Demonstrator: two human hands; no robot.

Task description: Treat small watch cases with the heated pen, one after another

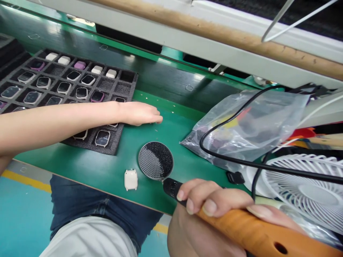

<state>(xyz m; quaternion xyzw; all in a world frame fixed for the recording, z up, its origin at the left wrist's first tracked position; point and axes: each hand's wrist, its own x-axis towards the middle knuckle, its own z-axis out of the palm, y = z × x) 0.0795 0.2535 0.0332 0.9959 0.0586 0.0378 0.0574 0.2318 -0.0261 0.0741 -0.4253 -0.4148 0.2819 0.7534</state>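
My right hand (214, 207) is wrapped around the orange handle of an electric screwdriver (257, 226). Its black nose, with a small metal tip, reaches the near edge of a round dish (148, 165). One side of this dish is pitted grey; tiny black screws (164, 155) fill the other. A white watch case (131, 179) lies left of the dish near the table edge. My left hand (140, 113) is palm down over the green table (184, 121), beside the foam tray (114, 144). Its fingers are curled and closed; whatever is under them is hidden.
Smartwatches in white and purple fill many tray pockets, partly covered by my left forearm. To the right are a clear plastic bag (241, 125), a black cable (230, 153) and a white fan (311, 189). A grey beam (187, 39) crosses the back.
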